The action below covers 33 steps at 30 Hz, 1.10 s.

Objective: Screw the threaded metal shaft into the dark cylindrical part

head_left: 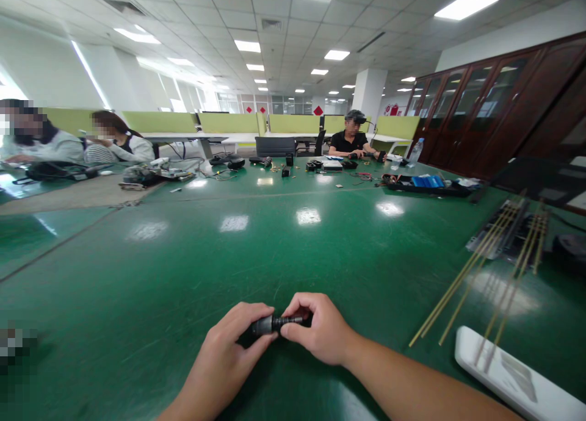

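A small black cylindrical part point(270, 324) lies between both my hands just above the green table point(256, 250). My left hand point(226, 354) grips its thicker left end with thumb and fingers. My right hand point(320, 329) pinches the thinner ridged right end. The two hands nearly touch at the near edge of the table. What the far side of the part looks like is hidden by my fingers.
Several thin brass rods point(485, 268) lie slanted at the right over a dark tray point(503, 232). A white flat device point(513, 375) sits at the near right. Tools and cables clutter the far table, where a person in black point(350, 141) and two people at far left point(68, 143) sit.
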Each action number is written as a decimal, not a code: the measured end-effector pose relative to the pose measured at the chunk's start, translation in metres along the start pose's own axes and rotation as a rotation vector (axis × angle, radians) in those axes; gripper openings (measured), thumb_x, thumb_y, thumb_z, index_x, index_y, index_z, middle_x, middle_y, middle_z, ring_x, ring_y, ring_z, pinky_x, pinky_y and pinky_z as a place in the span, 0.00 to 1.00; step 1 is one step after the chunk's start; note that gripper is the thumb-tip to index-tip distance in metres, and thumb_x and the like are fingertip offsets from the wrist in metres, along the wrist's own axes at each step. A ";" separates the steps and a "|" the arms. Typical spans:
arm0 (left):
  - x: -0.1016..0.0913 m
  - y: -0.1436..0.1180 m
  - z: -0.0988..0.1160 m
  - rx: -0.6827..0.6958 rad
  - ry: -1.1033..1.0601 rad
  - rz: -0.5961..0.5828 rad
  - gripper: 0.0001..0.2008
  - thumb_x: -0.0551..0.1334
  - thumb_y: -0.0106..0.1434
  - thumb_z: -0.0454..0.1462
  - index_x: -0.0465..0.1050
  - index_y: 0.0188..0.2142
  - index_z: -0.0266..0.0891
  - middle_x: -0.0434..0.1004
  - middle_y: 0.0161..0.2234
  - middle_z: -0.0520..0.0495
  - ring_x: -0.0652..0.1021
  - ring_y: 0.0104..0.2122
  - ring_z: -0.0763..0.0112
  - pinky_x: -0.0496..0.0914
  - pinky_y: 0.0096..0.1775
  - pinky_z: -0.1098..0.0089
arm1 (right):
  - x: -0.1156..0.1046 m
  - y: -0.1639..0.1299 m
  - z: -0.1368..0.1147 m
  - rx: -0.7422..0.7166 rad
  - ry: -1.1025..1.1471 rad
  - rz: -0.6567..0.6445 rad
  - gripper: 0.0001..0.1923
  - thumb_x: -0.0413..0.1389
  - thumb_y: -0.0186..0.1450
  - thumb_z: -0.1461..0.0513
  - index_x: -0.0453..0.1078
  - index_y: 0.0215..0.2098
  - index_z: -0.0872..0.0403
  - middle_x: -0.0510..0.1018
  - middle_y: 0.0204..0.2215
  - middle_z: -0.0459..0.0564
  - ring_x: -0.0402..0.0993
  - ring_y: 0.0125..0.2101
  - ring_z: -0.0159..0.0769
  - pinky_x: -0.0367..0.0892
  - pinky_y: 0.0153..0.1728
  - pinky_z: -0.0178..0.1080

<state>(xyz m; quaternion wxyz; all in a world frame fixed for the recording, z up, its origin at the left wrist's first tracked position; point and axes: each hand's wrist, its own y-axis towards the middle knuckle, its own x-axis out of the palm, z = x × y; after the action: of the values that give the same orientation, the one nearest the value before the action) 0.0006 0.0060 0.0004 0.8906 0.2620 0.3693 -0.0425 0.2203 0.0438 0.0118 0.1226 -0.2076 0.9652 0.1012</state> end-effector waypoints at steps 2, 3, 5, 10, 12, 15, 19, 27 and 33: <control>-0.001 0.000 0.000 0.008 0.003 0.011 0.14 0.65 0.67 0.40 0.71 0.52 0.49 0.76 0.48 0.49 0.77 0.48 0.66 0.73 0.49 0.69 | 0.001 0.000 0.000 0.001 -0.006 0.003 0.06 0.65 0.55 0.63 0.75 0.31 0.55 0.73 0.24 0.42 0.66 0.25 0.30 0.60 0.28 0.32; -0.001 0.000 0.000 0.015 0.006 0.015 0.14 0.65 0.67 0.40 0.71 0.52 0.49 0.76 0.47 0.49 0.77 0.48 0.66 0.73 0.49 0.69 | 0.001 0.001 0.000 0.005 -0.008 0.006 0.07 0.66 0.55 0.63 0.75 0.31 0.55 0.73 0.24 0.42 0.66 0.25 0.30 0.60 0.28 0.32; -0.002 0.000 -0.001 0.030 0.013 0.019 0.14 0.65 0.67 0.40 0.71 0.51 0.48 0.76 0.47 0.48 0.77 0.48 0.65 0.74 0.49 0.68 | 0.002 0.001 0.001 0.013 -0.011 0.016 0.07 0.66 0.55 0.63 0.75 0.31 0.55 0.74 0.25 0.42 0.66 0.26 0.30 0.60 0.28 0.32; -0.003 0.000 -0.002 0.044 0.009 0.038 0.14 0.65 0.67 0.39 0.72 0.51 0.47 0.76 0.47 0.47 0.77 0.47 0.64 0.74 0.49 0.67 | 0.003 0.002 0.002 0.037 0.019 0.026 0.06 0.65 0.55 0.63 0.75 0.31 0.55 0.74 0.24 0.43 0.66 0.25 0.30 0.60 0.27 0.32; -0.004 0.000 -0.002 0.041 0.011 0.039 0.14 0.65 0.67 0.39 0.71 0.51 0.47 0.76 0.47 0.48 0.77 0.47 0.65 0.74 0.49 0.67 | 0.003 0.002 0.003 0.039 0.028 0.030 0.06 0.65 0.55 0.63 0.75 0.31 0.55 0.74 0.24 0.42 0.66 0.25 0.30 0.59 0.27 0.32; -0.004 0.001 -0.002 0.037 0.013 0.038 0.14 0.65 0.67 0.39 0.71 0.51 0.47 0.76 0.47 0.48 0.77 0.47 0.65 0.74 0.49 0.67 | 0.002 0.002 0.003 0.034 0.037 0.036 0.06 0.65 0.56 0.63 0.75 0.31 0.55 0.74 0.24 0.43 0.65 0.25 0.29 0.60 0.28 0.32; -0.004 0.002 -0.002 0.036 0.022 0.052 0.14 0.65 0.66 0.39 0.71 0.52 0.47 0.76 0.47 0.47 0.77 0.47 0.64 0.73 0.49 0.67 | 0.001 0.002 0.003 0.034 0.042 0.047 0.06 0.65 0.56 0.63 0.74 0.31 0.55 0.73 0.24 0.43 0.65 0.25 0.29 0.60 0.28 0.33; -0.006 0.001 -0.002 0.045 0.017 0.062 0.15 0.66 0.66 0.39 0.71 0.51 0.48 0.76 0.47 0.50 0.77 0.47 0.67 0.72 0.49 0.69 | 0.001 0.002 0.001 0.032 0.041 0.050 0.06 0.65 0.56 0.63 0.74 0.31 0.55 0.72 0.24 0.43 0.65 0.25 0.30 0.60 0.29 0.33; -0.006 0.002 -0.003 0.048 0.027 0.059 0.15 0.67 0.66 0.39 0.70 0.52 0.49 0.76 0.47 0.51 0.76 0.47 0.68 0.72 0.49 0.69 | 0.002 0.003 0.001 0.057 0.052 0.046 0.06 0.65 0.56 0.63 0.74 0.30 0.56 0.71 0.23 0.42 0.64 0.25 0.29 0.59 0.27 0.33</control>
<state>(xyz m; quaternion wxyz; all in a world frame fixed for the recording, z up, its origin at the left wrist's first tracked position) -0.0051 0.0082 0.0036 0.8799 0.2948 0.3720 -0.0215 0.2180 0.0459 0.0107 0.1012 -0.1844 0.9750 0.0712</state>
